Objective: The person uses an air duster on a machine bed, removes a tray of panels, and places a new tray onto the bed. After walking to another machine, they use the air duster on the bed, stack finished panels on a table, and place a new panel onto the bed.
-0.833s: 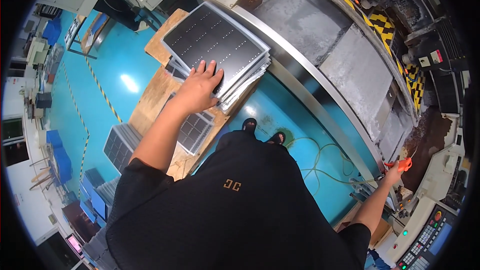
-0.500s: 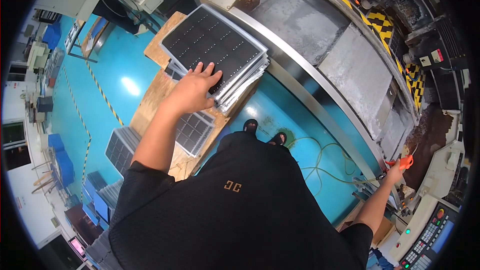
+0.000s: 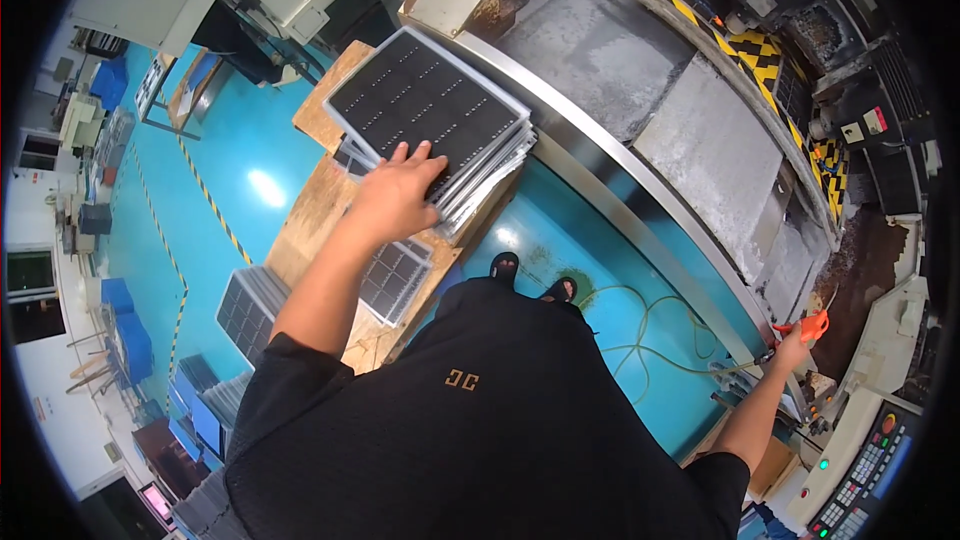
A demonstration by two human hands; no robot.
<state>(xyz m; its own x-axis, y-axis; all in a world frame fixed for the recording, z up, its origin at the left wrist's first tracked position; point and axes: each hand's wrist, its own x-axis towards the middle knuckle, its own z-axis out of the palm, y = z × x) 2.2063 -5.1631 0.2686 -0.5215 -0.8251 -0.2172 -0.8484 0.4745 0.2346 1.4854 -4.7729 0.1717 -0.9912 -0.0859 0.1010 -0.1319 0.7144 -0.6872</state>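
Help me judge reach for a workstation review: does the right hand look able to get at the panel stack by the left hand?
Probably not as things stand: the right hand is holding the orange gun far off to the right, well away from the panel stack by the left hand.

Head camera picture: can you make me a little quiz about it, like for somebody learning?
1. Pick one. The left hand rests on:
a) the black shirt
b) a stack of dark panels
c) the hose

2. True or false? The right hand is empty.

3. Fill in the colour: the shiny floor is ____.

Key:
1. b
2. False; it holds an orange tool.
3. Blue-green
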